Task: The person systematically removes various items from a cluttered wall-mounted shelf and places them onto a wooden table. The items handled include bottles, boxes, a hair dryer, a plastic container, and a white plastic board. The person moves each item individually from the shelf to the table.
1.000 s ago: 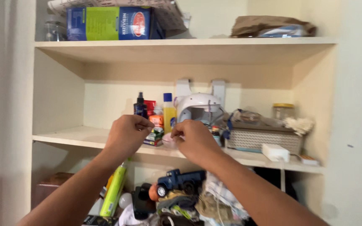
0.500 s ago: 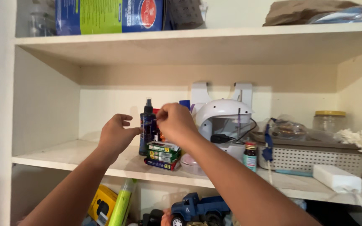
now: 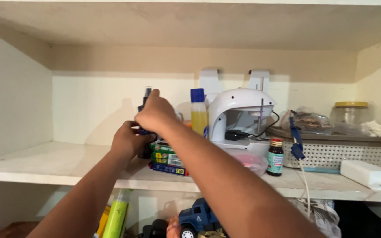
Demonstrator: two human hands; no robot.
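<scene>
A dark spray bottle stands on the cream shelf, mostly hidden behind my hands. My left hand wraps around its lower body. My right hand reaches over it with fingers on or near the nozzle top. Just right of the bottle sits a stack of small coloured boxes. Behind them stands a yellow bottle with a blue cap.
A white mini sewing machine sits mid-shelf, with a small brown medicine bottle, a pink-lidded tub, a perforated basket, a glass jar and a white adapter to its right. Below are a blue toy truck and a green bottle.
The view has moved closer to the shelf. My left hand has closed around the spray bottle, and my right hand has shifted left onto its top.
</scene>
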